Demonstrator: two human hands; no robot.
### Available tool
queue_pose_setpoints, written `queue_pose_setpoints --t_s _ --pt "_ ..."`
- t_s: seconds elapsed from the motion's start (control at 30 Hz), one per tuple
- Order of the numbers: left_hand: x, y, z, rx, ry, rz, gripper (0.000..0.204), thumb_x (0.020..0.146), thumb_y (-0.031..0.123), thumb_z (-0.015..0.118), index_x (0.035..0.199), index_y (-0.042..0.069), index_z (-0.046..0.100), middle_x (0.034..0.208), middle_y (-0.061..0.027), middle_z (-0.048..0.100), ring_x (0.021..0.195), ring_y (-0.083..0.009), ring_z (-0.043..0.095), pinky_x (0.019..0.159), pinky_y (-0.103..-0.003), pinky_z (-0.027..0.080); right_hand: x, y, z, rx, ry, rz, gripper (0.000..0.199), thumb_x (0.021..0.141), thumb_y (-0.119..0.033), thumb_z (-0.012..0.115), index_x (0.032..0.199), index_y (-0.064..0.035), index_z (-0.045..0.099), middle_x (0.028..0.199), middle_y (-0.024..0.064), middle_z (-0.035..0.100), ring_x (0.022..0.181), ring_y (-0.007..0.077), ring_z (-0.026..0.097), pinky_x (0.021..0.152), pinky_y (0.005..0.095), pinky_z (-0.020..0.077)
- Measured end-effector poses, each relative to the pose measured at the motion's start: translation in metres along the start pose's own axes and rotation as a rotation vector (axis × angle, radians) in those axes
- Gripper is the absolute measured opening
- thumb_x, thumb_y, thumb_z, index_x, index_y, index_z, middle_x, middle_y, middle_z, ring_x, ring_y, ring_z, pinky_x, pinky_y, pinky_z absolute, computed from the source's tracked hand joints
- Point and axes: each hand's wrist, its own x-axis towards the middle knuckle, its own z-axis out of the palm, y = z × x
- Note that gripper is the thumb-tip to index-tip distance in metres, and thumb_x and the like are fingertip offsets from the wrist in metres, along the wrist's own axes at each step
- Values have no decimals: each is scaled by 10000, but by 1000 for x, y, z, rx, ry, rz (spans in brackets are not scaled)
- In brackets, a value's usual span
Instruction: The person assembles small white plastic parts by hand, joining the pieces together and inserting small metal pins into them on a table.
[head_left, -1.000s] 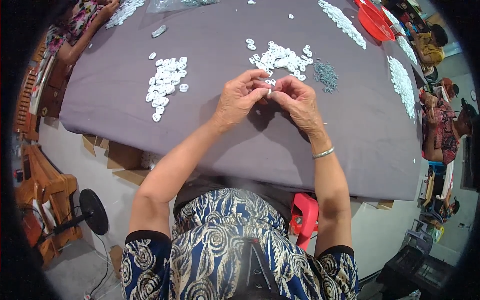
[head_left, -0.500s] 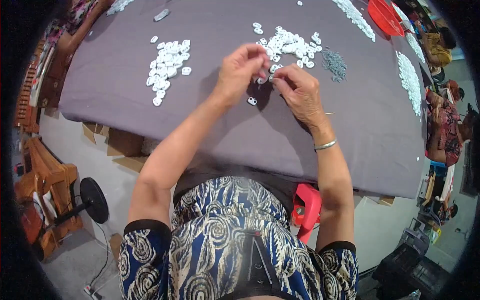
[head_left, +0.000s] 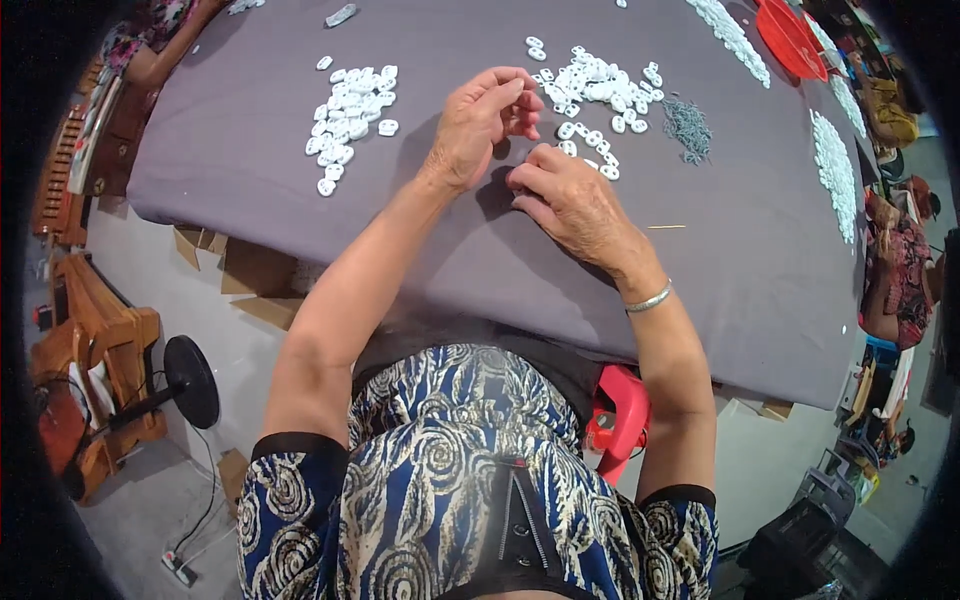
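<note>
My left hand hovers over the grey cloth of the table with thumb and fingertips pinched together; whether anything small sits between them is hidden. My right hand, a silver bangle on its wrist, lies low just right of it, its bent fingertips pressed onto the cloth. The two hands nearly touch. Right behind them is a loose heap of small white rings. A second heap of white rings lies to the left. A small pile of grey metal pieces sits right of the near heap.
A thin stick lies on the cloth right of my right hand. More white heaps and a red bowl are at the far right. Other people sit at the right edge and top left. A red stool stands under me.
The hands held a small white piece together above the cloth; a white piece then lay on the cloth beneath them. Now my right hand has dropped onto the cloth and the left has lifted away.
</note>
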Motion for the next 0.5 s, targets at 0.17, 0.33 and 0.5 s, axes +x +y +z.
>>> queue_pose_setpoints --t_s 0.17,0.33,0.5 --pt "-6 -1 5 51 -45 -59 194 955 167 506 1074 23 559 884 -55 608 796 -138 576 730 -299 490 -2 3 1 96 22 87 167 758 -83 665 897 -51 578 861 120 552 821 338 585 699 437 484" --pt "-8 -1 6 52 3 -33 154 939 154 523 1010 39 596 868 -35 607 772 -113 563 721 -271 490 0 0 -3 116 9 87 153 761 -64 643 892 -43 565 856 126 564 808 339 584 701 436 479" --pt "-10 -3 8 126 -6 -62 161 939 156 532 1029 37 593 871 -38 608 787 -110 567 728 -255 479 -3 8 1 200 86 113 124 775 -45 628 875 -18 559 822 127 590 767 317 595 679 405 483"
